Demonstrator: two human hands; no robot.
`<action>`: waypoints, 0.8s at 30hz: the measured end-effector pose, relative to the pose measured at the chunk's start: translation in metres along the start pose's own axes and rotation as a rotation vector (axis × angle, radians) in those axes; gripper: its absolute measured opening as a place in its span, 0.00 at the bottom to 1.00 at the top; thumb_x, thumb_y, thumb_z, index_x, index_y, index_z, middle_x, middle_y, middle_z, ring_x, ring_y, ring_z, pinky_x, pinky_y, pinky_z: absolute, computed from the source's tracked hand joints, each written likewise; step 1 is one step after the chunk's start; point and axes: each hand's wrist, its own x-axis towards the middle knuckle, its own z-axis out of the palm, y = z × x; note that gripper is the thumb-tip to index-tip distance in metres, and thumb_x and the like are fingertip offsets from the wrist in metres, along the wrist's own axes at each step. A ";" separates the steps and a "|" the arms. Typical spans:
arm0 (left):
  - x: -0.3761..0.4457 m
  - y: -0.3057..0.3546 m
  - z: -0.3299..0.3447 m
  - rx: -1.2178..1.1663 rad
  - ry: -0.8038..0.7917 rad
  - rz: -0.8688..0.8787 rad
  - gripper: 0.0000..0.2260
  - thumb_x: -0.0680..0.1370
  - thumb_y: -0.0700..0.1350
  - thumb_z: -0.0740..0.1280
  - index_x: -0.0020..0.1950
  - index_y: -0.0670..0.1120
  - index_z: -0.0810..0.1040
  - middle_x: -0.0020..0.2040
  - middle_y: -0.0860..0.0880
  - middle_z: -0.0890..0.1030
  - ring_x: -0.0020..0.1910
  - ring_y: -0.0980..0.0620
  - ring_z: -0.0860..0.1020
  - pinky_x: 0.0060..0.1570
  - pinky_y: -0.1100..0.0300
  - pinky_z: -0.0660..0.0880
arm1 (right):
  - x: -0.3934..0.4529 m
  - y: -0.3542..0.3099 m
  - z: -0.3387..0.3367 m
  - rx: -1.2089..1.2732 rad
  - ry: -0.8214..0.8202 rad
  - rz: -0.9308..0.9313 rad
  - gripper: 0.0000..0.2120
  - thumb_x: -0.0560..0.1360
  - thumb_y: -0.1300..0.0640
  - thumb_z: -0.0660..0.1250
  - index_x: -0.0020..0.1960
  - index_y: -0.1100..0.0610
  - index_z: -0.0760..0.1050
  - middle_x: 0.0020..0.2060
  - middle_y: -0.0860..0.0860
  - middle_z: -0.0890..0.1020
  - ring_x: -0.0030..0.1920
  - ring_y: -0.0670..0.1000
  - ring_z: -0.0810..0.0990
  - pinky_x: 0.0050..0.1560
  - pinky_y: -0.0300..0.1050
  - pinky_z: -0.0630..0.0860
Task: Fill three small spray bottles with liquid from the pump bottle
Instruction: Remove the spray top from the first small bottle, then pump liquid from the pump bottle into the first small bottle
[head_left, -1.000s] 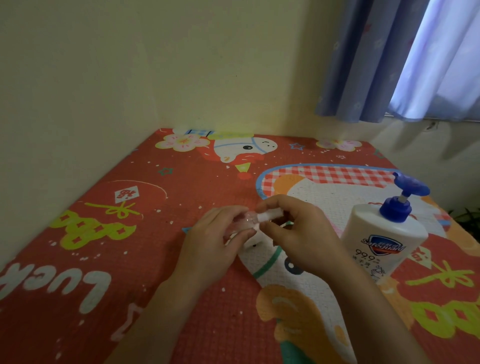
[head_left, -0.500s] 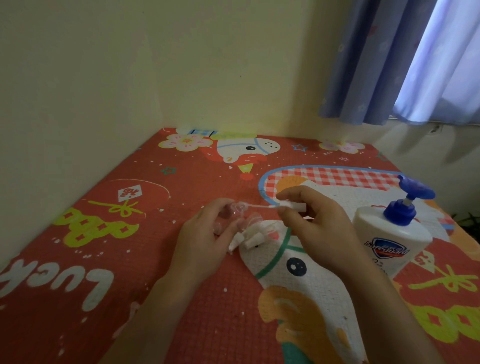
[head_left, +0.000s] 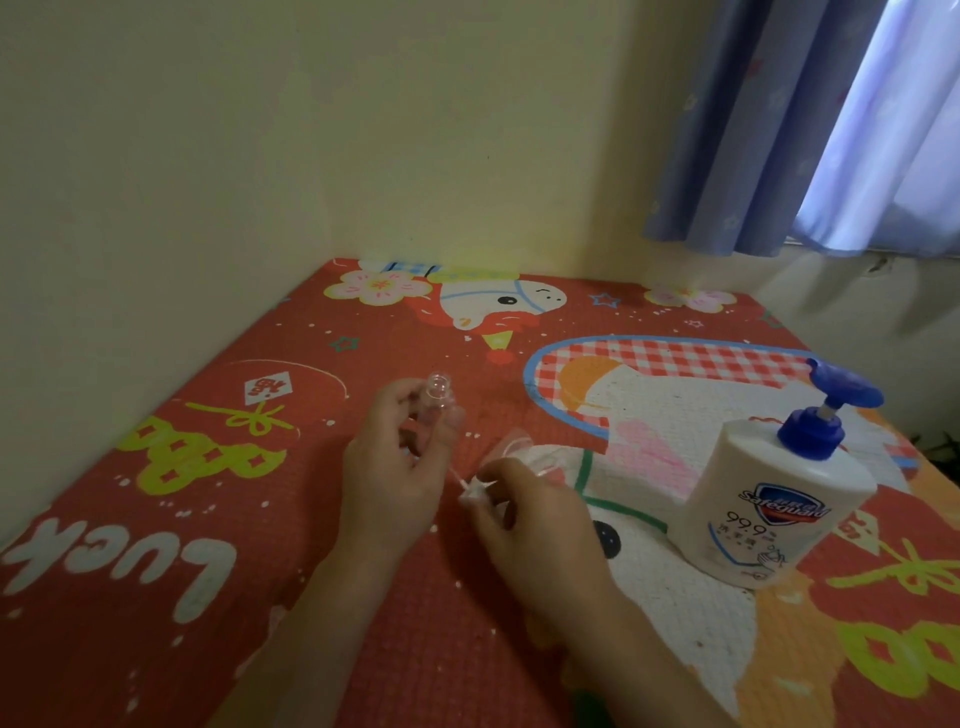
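Observation:
My left hand (head_left: 395, 467) holds a small clear spray bottle (head_left: 439, 397) upright between its fingers, with the bottle's mouth uncovered. My right hand (head_left: 530, 514) is low on the mat and pinches a white spray head (head_left: 475, 491) with a thin tube. Just beyond my right hand lies another small clear bottle (head_left: 511, 447), partly hidden and blurred. The white pump bottle (head_left: 769, 509) with a blue pump stands upright to the right of both hands.
Everything sits on a red patterned play mat (head_left: 208, 519) in a corner. A cream wall runs along the left and back. A blue curtain (head_left: 779, 130) hangs at the upper right.
My right hand drew the spray head and tube out of the bottle and brought it down to the mat. My left hand lifted the uncapped bottle a little.

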 end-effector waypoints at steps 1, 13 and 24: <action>0.000 -0.001 0.000 -0.019 0.007 -0.016 0.15 0.74 0.64 0.67 0.57 0.59 0.73 0.51 0.58 0.84 0.43 0.56 0.83 0.45 0.49 0.81 | -0.003 -0.001 0.006 -0.018 -0.010 -0.035 0.10 0.78 0.47 0.63 0.55 0.50 0.77 0.42 0.47 0.84 0.42 0.47 0.80 0.45 0.48 0.78; 0.001 0.002 0.001 -0.037 0.013 -0.047 0.16 0.73 0.63 0.67 0.55 0.57 0.75 0.49 0.63 0.82 0.44 0.59 0.83 0.45 0.54 0.81 | -0.009 -0.002 0.038 -0.148 0.071 -0.176 0.09 0.73 0.55 0.67 0.37 0.55 0.70 0.33 0.50 0.75 0.34 0.50 0.72 0.34 0.43 0.65; -0.005 0.013 0.008 -0.037 -0.081 -0.024 0.10 0.72 0.61 0.68 0.51 0.68 0.73 0.49 0.67 0.81 0.45 0.63 0.81 0.43 0.72 0.74 | -0.005 0.000 -0.006 -0.006 0.196 -0.099 0.08 0.78 0.47 0.62 0.48 0.48 0.79 0.39 0.41 0.80 0.38 0.43 0.77 0.38 0.42 0.76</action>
